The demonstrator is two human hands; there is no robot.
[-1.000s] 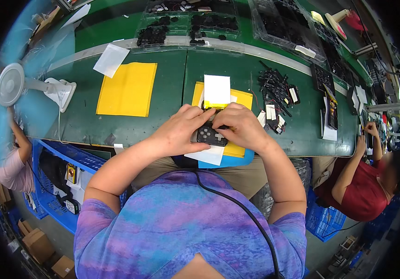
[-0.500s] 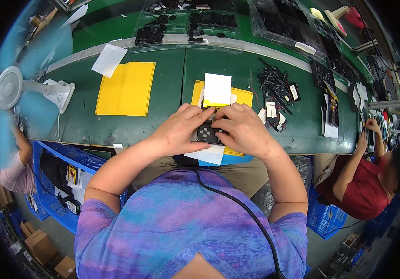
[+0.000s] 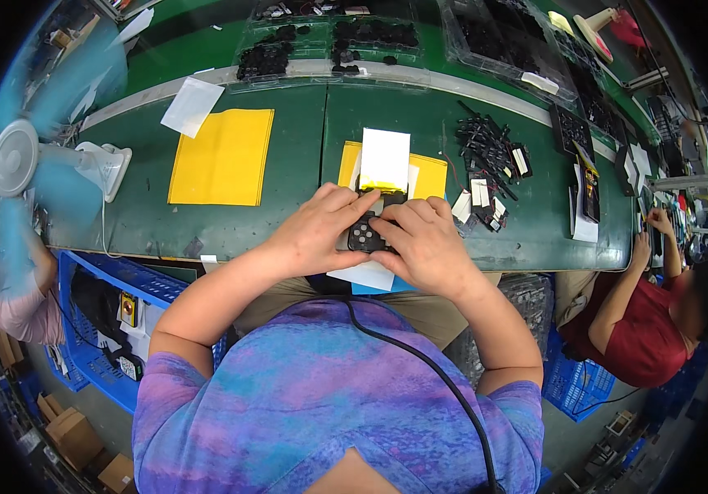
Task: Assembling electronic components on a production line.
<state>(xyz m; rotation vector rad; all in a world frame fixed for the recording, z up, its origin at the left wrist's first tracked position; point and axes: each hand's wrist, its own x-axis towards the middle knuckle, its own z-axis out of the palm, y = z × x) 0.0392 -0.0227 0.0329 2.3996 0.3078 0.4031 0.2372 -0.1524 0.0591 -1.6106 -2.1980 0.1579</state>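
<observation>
A small black housing with round grey buttons point(image 3: 361, 236) is between my hands at the table's near edge. My left hand point(image 3: 309, 235) grips its left side, thumb below, with the index finger reaching to the yellow film strip above. My right hand point(image 3: 430, 247) holds the right side with bent fingers, its index tip and thumb close to the buttons. Just beyond lies a flat white panel point(image 3: 385, 156) edged with yellow film point(image 3: 380, 184). Whether it is joined to the housing is hidden by my fingers. Yellow sheet material point(image 3: 430, 175) lies underneath.
Left on the green table lie a yellow sheet point(image 3: 222, 160) and white paper point(image 3: 192, 107). A white fan point(image 3: 15, 158) spins at far left. To the right is a pile of black parts point(image 3: 486, 142). Blue crates point(image 3: 136, 272) stand below; a co-worker point(image 3: 642, 337) sits at right.
My right hand's fingers have shifted slightly, the upper ones drawing away from the yellow film, so more black shows there. The left hand stays nearly still.
</observation>
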